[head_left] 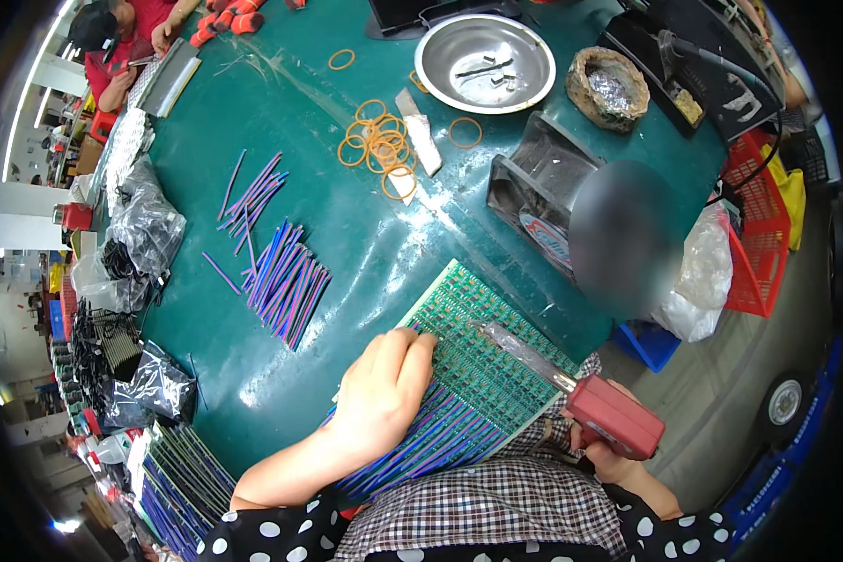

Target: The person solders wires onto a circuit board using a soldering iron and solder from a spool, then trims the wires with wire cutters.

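Right hand [611,459]: we saw it gripping red soldering gun [618,415] | left hand [384,384]: fingers bunched over circuit board [482,361], hold we couldn't tell | board: before checked apron [487,496]

Green circuit-board panel [525,375] with wires, two hands at work

Left hand [384,384]: bare, fingers bent, at the panel's left part, above blue and purple wires [431,436] fanned across its lower edge. Right hand [607,461]: bare, closed round a red-handled soldering tool [616,417], its tip over the panel; contact cannot be told. Green worktable [347,272], bearing: loose blue and purple wires [290,290], two groups; orange rubber bands [380,150], mostly heaped; steel bowl [440,80], small dark pieces inside; rough brown dish [585,108], beside the bowl. Red plastic basket [766,262]: right of the table.
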Demonstrator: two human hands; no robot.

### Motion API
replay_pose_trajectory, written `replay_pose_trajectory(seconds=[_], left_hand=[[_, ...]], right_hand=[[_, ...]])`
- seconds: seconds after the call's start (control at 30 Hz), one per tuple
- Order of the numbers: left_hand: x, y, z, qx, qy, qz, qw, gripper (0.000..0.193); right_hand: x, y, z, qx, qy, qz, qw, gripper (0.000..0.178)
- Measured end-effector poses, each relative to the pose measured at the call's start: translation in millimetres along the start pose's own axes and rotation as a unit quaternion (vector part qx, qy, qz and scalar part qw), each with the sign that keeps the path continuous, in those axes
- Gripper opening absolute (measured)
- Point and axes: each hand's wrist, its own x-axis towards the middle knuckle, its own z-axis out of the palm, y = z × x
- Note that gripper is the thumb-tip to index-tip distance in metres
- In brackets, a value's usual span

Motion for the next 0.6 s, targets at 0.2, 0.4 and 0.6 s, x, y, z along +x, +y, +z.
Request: replay_pose_trajectory(seconds=[0.2,0.4,0.6], left_hand=[[-8.8,-2.5,14.9,0.113,0.045,0.089,0.989,0.027],[-10.6,-3.3,22.2,0.156,0.070,0.087,0.981,0.027],[-11.5,-3.7,23.5,0.175,0.071,0.091,0.978,0.026]], right_hand=[[10.0,-11.7,-3.1,-0.015,-0.062,-0.037,0.997,0.055],[22.1,-13.3,-2.7,-0.037,-0.136,-0.082,0.987,0.069],[35.1,-10.1,1.5,-0.127,-0.130,-0.253,0.950,0.068]])
